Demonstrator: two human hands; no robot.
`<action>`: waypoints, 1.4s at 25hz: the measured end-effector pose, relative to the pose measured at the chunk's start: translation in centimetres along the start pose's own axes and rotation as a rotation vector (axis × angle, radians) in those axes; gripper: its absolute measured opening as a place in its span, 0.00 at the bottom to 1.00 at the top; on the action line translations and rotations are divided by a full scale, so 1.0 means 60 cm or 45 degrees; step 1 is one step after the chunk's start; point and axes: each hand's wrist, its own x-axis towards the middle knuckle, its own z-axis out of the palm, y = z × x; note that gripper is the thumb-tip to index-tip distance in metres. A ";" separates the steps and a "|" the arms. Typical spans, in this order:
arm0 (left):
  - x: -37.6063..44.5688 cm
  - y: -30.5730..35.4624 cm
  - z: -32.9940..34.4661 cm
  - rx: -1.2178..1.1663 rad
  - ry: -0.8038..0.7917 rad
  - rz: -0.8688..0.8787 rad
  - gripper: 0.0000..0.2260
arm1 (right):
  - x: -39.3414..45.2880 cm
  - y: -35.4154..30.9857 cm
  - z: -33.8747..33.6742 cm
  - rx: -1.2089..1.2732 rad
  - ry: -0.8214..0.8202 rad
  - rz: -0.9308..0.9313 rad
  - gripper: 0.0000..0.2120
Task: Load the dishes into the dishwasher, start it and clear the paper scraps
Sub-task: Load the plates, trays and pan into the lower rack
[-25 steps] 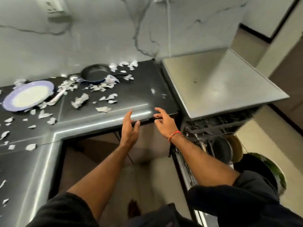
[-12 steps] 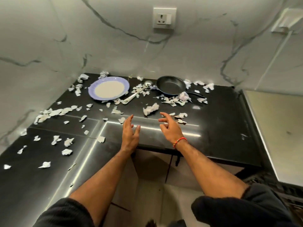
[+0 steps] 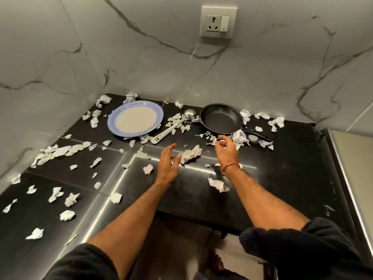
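Head view is all we get: both hands over the black counter (image 3: 282, 178), left hand (image 3: 168, 166) loose and spread, right hand (image 3: 226, 150) with fingers slightly curled, holding nothing as far as we can tell. The frying pan (image 3: 222, 120) sits just beyond it, ladle (image 3: 175, 124) and plate (image 3: 135, 119) to the left, paper scraps (image 3: 190, 154) everywhere. We'd grab the pan by its handle, since scraps lie against the rim. No brand or writing readable, not even on the wall socket (image 3: 219, 22).
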 end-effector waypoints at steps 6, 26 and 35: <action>0.162 0.062 0.119 0.006 -0.036 -0.165 0.20 | 0.177 0.049 -0.149 -0.346 0.282 0.033 0.19; 0.211 0.150 0.146 -0.576 0.198 -0.467 0.10 | 0.190 0.009 -0.239 -0.497 0.221 -0.234 0.09; 0.008 0.184 0.074 -0.619 -0.146 -0.421 0.09 | -0.011 0.000 -0.308 -0.594 0.593 -0.278 0.15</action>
